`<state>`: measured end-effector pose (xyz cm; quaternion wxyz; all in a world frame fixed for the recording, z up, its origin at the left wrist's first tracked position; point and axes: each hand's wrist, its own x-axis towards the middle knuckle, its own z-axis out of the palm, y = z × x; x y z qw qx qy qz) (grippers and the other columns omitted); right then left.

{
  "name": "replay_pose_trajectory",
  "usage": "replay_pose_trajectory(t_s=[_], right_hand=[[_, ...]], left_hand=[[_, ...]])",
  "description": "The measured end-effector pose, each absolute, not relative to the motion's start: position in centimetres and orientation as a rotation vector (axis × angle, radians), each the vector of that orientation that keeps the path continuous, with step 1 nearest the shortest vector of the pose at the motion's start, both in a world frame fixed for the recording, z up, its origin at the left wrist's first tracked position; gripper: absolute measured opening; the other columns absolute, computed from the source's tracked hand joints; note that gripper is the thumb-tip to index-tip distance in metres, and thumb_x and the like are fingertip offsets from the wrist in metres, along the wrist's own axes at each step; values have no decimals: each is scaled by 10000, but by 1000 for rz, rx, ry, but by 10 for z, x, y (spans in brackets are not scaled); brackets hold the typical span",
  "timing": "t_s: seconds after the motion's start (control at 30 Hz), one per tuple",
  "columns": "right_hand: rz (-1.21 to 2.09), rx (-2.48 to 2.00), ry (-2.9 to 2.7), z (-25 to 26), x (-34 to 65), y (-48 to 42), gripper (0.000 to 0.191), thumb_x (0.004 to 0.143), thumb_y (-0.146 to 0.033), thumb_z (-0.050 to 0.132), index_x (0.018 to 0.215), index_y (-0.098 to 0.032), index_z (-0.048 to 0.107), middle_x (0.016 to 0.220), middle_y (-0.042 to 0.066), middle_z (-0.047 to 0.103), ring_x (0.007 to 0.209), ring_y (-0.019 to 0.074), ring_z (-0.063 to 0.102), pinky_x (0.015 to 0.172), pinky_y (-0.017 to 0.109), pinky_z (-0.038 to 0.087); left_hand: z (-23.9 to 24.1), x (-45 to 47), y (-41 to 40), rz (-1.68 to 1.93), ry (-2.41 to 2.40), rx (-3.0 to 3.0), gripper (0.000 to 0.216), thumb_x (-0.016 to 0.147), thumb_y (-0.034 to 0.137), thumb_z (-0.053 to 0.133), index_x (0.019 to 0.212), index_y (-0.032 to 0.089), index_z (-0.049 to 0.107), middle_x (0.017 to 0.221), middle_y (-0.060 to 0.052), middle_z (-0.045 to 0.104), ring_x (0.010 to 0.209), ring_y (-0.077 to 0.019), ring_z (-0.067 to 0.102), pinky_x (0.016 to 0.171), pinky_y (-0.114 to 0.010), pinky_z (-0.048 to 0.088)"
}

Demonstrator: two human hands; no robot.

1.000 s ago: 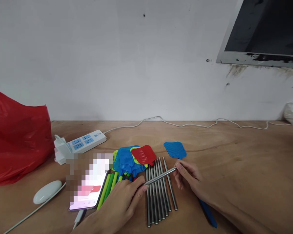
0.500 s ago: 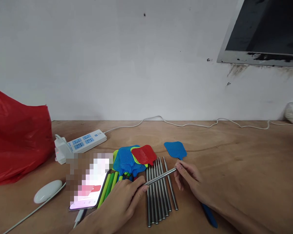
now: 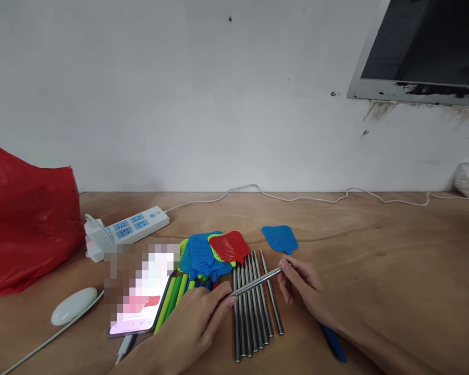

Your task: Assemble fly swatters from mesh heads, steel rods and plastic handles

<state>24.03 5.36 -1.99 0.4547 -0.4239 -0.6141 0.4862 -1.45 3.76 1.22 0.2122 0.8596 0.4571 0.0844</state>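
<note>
Between my two hands a metal rod [image 3: 256, 282] is held slantwise, its right end higher in view. My left hand [image 3: 205, 312] grips its lower left end, and the fingers of my right hand [image 3: 300, 278] pinch its right end. Below it several metal rods [image 3: 252, 317] lie side by side on the table. Past my right hand lies a blue fly swatter head [image 3: 280, 238]. A blue handle [image 3: 334, 344] sticks out under my right forearm. Behind my left hand are a red swatter head [image 3: 230, 246], blue swatter heads [image 3: 201, 252], and green and yellow handles [image 3: 174, 294], partly covered by that hand.
At the left, a lit phone [image 3: 136, 328] lies beside the handles. Farther left are a white oval device [image 3: 74, 306], a power strip [image 3: 140, 225] and a red plastic bag [image 3: 31, 224]. A white cable [image 3: 297, 199] runs along the wall.
The view has shifted very slightly. Both hands keep the same hold on the metal rod, with hardly any movement.
</note>
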Motion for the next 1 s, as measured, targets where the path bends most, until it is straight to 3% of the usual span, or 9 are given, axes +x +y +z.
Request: replay_pose_trajectory(t_s=[0.43,0.63,0.87,1.0], right_hand=[[1205,-1001,-1579,-16,244,56,491,938,-623,473,667,-216,512,493,-41,509,427,107,449,439,231,380],[1370,-974,-1426,-16,244,56,506,914,-634,511,638,-209,515,507,-36,514,426,102,447,432,227,364],[1164,-1009,-1383,-14,244,56,557,888,-636,555,547,-202,481,445,-57,402,400,78,348,411,226,276],[1245,-999,-1366,-19,240,54,476,879,-625,582,683,-191,587,524,-35,514,413,85,422,386,202,337]], left_hand=[[10,-17,38,354,1229,2325,562,1038,549,118,911,246,574,813,-31,643,787,-236,608,734,-353,442],[9,-16,35,307,1234,2346,636,1027,569,59,890,225,575,814,-48,630,776,-240,598,737,-375,464],[11,-13,32,271,1204,2396,604,1046,524,69,877,224,566,794,-40,622,747,-227,589,711,-354,456],[8,-11,31,295,1219,2400,570,1054,498,95,890,224,567,787,-40,627,744,-234,597,688,-345,440]])
